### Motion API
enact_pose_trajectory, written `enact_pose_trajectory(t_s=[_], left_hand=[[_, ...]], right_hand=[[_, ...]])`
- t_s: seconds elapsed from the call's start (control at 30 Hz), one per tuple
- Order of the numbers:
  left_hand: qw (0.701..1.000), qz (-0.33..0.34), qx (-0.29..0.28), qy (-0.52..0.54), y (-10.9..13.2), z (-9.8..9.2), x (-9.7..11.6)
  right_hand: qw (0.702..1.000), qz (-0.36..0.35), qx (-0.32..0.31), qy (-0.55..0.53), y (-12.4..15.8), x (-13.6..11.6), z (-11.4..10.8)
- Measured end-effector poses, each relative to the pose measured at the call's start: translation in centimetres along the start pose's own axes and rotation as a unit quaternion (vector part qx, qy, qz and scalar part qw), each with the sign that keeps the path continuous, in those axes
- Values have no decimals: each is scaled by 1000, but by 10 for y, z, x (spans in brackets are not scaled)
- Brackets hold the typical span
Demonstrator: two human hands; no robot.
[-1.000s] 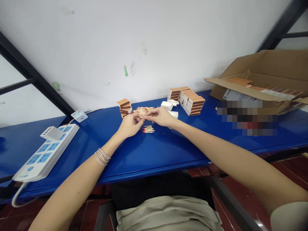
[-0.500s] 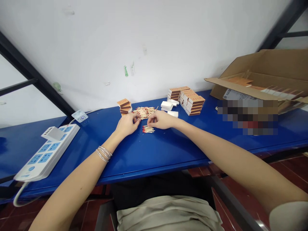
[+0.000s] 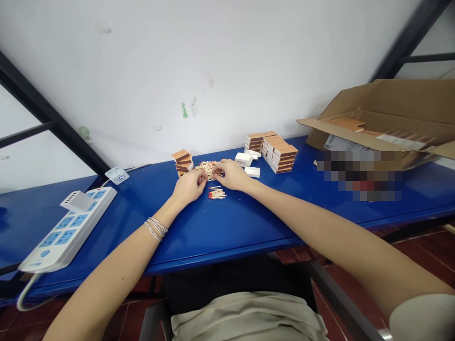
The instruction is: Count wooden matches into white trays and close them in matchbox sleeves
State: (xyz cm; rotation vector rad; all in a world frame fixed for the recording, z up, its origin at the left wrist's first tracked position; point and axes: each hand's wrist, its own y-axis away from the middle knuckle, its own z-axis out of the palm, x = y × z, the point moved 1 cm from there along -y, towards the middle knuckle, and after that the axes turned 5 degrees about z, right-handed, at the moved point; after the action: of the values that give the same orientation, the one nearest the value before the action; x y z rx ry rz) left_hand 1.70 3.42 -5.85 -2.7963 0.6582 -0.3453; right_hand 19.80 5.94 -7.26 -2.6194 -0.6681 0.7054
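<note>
Take the light, stiff, brittle wooden matchsticks [image 3: 208, 169], heaped near the rear edge of the blue worktop [image 3: 220, 227], by the shafts [image 3: 217, 193], clear of the red tips [image 3: 209, 195]; left hand [image 3: 189, 186] and right hand [image 3: 232, 174] curled closed at the heap, grip on any stick not discernible.

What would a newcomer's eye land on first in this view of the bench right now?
The bright blue table stands out first, with the left hand and right hand meeting at its middle over a loose pile of red-tipped wooden matches. To the right rise stacked orange-topped matchboxes, and an open cardboard box sits at the far right. A white-and-blue power strip lies at the left.
</note>
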Motion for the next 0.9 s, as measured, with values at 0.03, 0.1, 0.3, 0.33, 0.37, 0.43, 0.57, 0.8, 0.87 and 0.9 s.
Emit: enact_pose_trajectory(t_s=[0.03,0.1,0.3,0.33,0.37,0.43,0.57,0.8,0.87,0.9], left_hand=[[1000,0,0,0,0,0,0],[1000,1,2,0,0,-1,1],[1000,6,5,9,1,-1,0],[1000,10,4,11,1,-1,0],[1000,18,4,12,1,0,0],[999,38,9,22,1,0,1],[991,85,22,100,4,-1,6],[963,196,-60,177,12,-7,23],[962,197,-75,173,14,-7,25],[962,194,-84,174,15,-7,25]], right_hand=[[1000,-8,-1,5,-1,-2,3],[1000,-16,-2,13,-2,-4,6],[1000,-4,-23,5,-3,2,2],[1000,-8,-27,1,-3,4,1],[999,-16,-30,-3,-3,6,0],[999,-35,-34,-3,-2,9,-1],[998,-41,-45,18,-1,8,0],[996,-21,-67,52,0,-1,-2],[996,-24,-67,62,-1,0,0],[995,-25,-67,69,-1,0,1]])
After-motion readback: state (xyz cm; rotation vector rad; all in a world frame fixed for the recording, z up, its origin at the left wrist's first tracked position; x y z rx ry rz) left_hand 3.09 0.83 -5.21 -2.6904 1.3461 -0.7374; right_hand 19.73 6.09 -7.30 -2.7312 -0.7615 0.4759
